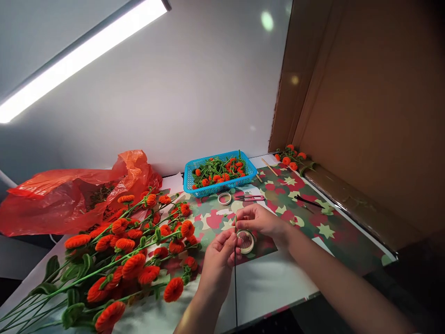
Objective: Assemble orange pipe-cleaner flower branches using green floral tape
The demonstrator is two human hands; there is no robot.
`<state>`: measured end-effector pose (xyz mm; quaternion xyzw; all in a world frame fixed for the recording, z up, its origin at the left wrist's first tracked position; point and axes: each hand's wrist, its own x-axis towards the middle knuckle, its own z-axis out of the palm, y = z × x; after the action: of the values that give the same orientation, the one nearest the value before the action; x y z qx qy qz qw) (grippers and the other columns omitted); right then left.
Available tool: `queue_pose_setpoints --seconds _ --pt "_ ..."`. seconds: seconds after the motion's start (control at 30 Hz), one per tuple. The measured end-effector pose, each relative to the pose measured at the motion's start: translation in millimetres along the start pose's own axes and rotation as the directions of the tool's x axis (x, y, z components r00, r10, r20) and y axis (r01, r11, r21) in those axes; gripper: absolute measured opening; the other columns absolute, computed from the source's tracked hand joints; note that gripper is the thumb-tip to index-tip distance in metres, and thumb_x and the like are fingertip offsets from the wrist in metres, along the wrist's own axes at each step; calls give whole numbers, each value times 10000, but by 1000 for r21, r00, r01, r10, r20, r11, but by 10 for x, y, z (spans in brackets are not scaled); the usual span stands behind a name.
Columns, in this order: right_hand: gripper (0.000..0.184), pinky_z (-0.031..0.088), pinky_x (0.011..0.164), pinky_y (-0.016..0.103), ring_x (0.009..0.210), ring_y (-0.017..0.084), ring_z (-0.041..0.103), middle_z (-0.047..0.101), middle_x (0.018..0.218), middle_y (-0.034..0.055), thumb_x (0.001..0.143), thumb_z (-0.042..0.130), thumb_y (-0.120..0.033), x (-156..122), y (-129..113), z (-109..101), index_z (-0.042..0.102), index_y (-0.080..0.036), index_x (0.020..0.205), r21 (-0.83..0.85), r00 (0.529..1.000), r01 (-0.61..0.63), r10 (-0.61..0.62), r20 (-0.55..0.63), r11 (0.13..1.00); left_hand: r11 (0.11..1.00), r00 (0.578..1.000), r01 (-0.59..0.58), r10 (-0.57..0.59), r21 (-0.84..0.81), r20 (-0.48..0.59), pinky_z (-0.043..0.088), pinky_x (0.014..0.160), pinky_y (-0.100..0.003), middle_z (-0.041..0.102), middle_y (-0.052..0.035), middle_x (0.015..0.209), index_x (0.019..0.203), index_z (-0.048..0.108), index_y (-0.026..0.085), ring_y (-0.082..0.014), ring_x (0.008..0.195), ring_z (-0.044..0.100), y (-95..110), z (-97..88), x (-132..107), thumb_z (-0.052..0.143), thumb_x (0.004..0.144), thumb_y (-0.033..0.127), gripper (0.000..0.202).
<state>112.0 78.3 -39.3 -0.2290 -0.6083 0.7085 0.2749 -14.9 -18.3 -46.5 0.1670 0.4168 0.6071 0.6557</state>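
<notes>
Left hand (219, 253) pinches a thin dark stem (236, 287) between thumb and fingers; the stem stands nearly upright, above the near part of the worktop (274, 278). Right hand (255, 220) has its fingertips drawn narrow on the stem's upper end. A tape roll (249, 250) lies near both hands. Beyond it, a smaller roll (224, 204) and pink snips (256, 198) lie before a blue basket (222, 187) of orange flowers (216, 178). Long-stemmed blooms (134, 266) lie at left, beside a red plastic bag (59, 204)
</notes>
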Motion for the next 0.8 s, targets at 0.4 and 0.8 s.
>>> queue_pose_setpoints --seconds 0.4,0.8 --pt "276 370 582 220 595 88 484 533 626 -27 662 744 -390 8 21 50 627 -140 654 76 998 68 -67 -18 995 959 983 -178 183 220 -4 496 603 -218 654 -28 663 773 686 129 -109 609 589 -27 -56 -32 778 613 306 255" --pt "254 387 611 228 598 91 498 563 642 -20 663 748 -368 26 117 -17 647 -137 693 151 994 81 -91 58 985 997 991 -44 36 58 127 456 587 -180 610 -8 627 740 683 122 -68 556 540 -3 -20 18 796 587 296 258"
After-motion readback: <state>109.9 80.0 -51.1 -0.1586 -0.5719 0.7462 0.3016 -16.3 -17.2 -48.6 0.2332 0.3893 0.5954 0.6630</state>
